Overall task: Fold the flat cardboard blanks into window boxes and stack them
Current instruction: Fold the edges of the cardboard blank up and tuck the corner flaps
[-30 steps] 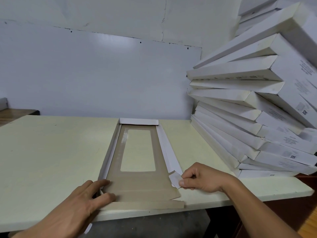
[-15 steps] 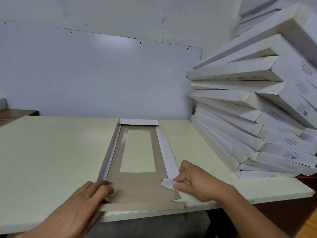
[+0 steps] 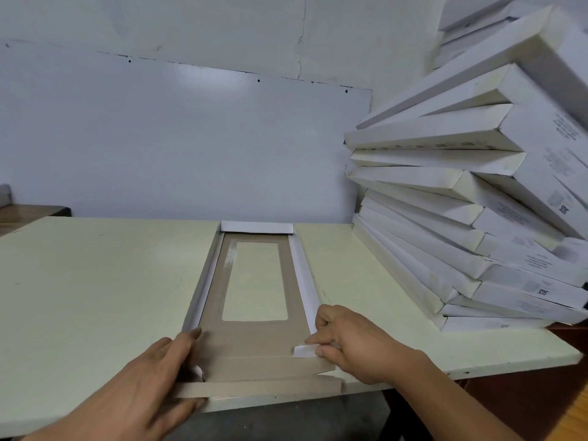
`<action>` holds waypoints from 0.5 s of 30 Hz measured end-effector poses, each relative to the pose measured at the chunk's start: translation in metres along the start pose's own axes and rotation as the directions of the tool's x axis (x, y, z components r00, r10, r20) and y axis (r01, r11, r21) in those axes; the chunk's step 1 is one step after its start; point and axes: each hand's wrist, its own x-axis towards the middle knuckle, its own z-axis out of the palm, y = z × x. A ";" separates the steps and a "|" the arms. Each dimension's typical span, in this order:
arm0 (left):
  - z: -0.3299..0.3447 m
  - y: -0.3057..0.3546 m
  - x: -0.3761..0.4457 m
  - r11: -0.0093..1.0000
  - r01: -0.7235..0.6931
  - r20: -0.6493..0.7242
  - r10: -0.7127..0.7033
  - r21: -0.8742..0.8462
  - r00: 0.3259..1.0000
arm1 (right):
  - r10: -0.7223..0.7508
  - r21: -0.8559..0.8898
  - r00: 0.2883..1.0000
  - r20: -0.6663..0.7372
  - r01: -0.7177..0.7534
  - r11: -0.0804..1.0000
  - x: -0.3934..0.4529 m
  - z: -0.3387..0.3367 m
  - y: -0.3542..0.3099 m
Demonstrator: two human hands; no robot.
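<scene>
Table: pale table (image 3: 95, 281) is carrying the cardboard blank (image 3: 254, 345) at lower centre.
Left hand (image 3: 143, 386): is pressing flat, fingers straight.
Right hand (image 3: 353, 342): is pinching the white corner tab (image 3: 304, 350).
Risk: the tab is likely creasing crooked if the blank slides.

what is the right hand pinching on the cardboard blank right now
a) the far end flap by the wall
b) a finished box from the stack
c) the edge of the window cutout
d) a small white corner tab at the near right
d: the right hand pinches the small white corner tab at the near right of the cardboard blank, folding it inward.
</scene>
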 end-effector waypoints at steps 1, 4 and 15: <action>0.000 -0.001 0.000 1.000 -0.005 0.016 0.005 0.018 1.000 | -0.008 0.016 1.000 -0.003 0.009 1.000 0.001 0.000 0.000; -0.001 -0.005 0.003 0.998 -0.035 0.047 0.033 0.055 0.998 | 0.041 0.134 0.997 -0.068 -0.032 0.990 0.001 0.000 0.000; -0.004 0.000 0.008 0.996 -0.047 0.050 0.043 0.081 0.998 | 0.121 0.319 0.991 -0.058 -0.097 0.943 -0.004 -0.010 -0.002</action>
